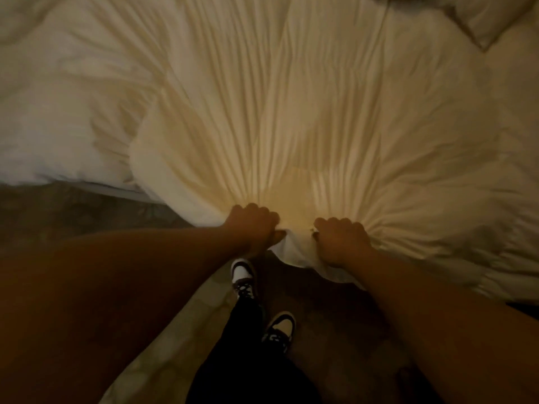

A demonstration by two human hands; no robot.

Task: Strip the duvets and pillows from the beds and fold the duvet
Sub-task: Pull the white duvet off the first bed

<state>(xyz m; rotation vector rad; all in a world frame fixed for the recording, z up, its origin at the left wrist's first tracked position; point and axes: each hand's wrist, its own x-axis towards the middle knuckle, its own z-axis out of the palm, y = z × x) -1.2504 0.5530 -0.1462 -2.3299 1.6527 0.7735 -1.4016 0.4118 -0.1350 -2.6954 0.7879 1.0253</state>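
A: Where's the duvet (291, 112) now?

B: Spread over the bed, filling the view from nine o'clock round to three. Its near edge is bunched at the centre, just below the middle.

A: And the hands?

B: Both clenched on that edge. The left hand (252, 225) grasps it at about seven o'clock of the bunch, the right hand (339, 240) at five, close together but apart.

A: Why so close?

B: Likely to gather the cloth into one handle; the creases fan out from the fists, so it looks taut for dragging off.

A: The pillow (478, 16)?

B: At one o'clock, far corner, untouched. Shoes (242, 275) stand on the floor at six.
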